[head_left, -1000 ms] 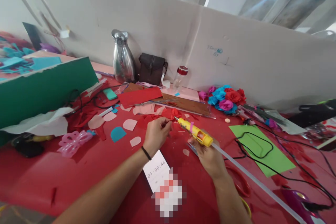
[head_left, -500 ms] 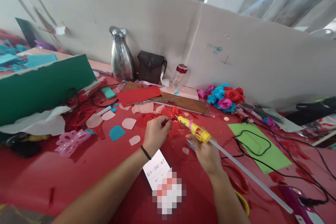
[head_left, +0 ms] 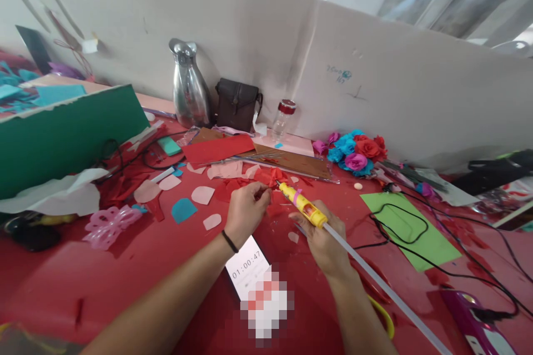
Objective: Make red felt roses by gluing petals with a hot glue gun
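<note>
My right hand [head_left: 323, 233] is closed around a yellow hot glue gun [head_left: 303, 205] with a pink band. A long translucent glue stick [head_left: 378, 283] runs out of its back end. The nozzle points up and left, close to the fingertips of my left hand [head_left: 249, 208]. Those fingers are pinched together, and whatever lies between them is too small to make out. Crumpled red paper pieces [head_left: 272, 176] lie just beyond the nozzle. Below my left wrist, a phone [head_left: 246, 266] showing a timer rests on the red tabletop.
Pink petal cut-outs [head_left: 203, 195] and a blue one [head_left: 184, 210] lie left of my hands. Behind stand a steel jug [head_left: 189, 86], a dark bag [head_left: 237, 104] and a lidded glass bottle [head_left: 284, 120]. Paper flowers [head_left: 357, 153], green paper [head_left: 410, 233] and black cables [head_left: 453, 277] occupy the right.
The glue gun has shifted slightly left, its nozzle nearer the red paper. My left hand keeps its pinch in almost the same place. The view has moved slightly.
</note>
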### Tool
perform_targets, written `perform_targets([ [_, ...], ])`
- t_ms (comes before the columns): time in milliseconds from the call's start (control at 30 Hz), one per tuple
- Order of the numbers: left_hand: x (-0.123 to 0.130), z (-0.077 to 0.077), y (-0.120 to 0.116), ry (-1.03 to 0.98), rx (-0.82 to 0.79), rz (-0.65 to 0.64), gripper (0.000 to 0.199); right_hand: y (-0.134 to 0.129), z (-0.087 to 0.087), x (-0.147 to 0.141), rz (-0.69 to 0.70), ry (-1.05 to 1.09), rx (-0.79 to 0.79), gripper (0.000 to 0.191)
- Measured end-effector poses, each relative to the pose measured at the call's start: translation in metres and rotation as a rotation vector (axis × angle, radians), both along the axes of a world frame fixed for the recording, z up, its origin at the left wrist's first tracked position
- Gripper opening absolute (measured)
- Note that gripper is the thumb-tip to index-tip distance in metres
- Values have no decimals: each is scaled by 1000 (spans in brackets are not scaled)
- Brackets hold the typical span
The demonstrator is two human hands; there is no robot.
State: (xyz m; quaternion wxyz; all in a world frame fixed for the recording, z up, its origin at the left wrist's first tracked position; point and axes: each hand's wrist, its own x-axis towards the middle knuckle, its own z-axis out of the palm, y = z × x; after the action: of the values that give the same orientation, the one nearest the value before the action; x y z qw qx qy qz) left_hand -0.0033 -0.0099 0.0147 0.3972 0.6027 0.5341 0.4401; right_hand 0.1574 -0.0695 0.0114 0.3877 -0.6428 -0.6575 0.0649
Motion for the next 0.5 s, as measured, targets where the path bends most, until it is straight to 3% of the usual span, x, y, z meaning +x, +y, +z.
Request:
perform_targets([
  [500,0,0,1,-10,-10,8,21,0,-5,4,56,-225,170,33],
])
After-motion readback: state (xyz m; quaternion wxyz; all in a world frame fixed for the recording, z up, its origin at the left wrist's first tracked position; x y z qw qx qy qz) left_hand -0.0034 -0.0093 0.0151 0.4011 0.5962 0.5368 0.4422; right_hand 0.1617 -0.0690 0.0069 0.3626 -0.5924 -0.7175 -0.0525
